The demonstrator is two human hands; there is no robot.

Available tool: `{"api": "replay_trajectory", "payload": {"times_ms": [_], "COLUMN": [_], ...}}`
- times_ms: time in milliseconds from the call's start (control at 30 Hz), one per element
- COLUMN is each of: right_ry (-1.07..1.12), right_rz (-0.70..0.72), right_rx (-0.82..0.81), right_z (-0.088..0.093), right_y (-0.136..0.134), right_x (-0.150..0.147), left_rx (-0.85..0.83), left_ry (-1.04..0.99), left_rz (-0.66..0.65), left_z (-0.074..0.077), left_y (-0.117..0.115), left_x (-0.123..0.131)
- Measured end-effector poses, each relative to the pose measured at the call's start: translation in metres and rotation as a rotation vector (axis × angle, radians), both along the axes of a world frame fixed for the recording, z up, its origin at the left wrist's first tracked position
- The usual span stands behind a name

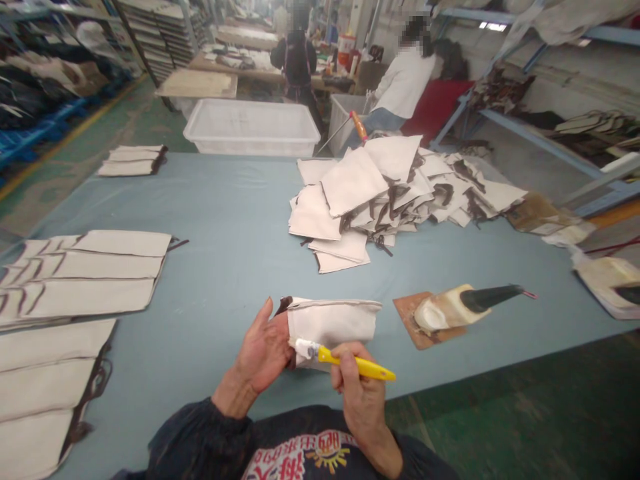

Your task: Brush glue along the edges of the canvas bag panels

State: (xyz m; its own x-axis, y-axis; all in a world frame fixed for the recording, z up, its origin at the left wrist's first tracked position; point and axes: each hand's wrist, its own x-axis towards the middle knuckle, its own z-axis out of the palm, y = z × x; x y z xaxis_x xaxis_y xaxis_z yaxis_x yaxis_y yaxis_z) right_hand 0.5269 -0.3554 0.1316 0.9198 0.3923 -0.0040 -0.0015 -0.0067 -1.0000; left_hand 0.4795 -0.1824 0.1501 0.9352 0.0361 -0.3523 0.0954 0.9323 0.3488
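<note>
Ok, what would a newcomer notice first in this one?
At the near edge, the left hand holds a cream pouch while the right hand puts a yellow-handled tool to its end. Further back on the right sits a loose heap of pouches, with neat rows at the left.

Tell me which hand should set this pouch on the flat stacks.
Left, probably: the left hand holds the pouch, and the flat stacks lie on its side; the right hand holds the yellow-handled tool.
</note>
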Motion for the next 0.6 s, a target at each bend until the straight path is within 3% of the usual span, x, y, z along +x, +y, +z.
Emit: {"api": "replay_trajectory", "payload": {"times_ms": [133,300,433,533,600], "right_ry": [0.439,0.614,0.513,0.246,0.057], "right_rz": [-0.161,-0.205,-0.216,-0.277,-0.227], "right_rx": [0.099,0.134,0.124,0.101,0.066], "right_z": [-0.010,-0.013,-0.005,0.001,0.001], "right_y": [0.006,0.005,-0.003,-0.007,-0.006], "right_x": [-0.008,-0.024,-0.026,-0.017,-0.012], "left_rx": [0.005,-0.025,-0.017,0.022,0.036], "left_ry": [-0.040,-0.040,-0.023,-0.010,0.000], "left_rz": [0.049,0.151,0.149,0.149,0.152], "left_z": [0.002,0.004,0.005,0.006,0.007], "left_y": [-0.010,-0.014,-0.008,-0.007,-0.007], "left_x": [0.002,0.003,0.000,-0.002,-0.002]}}
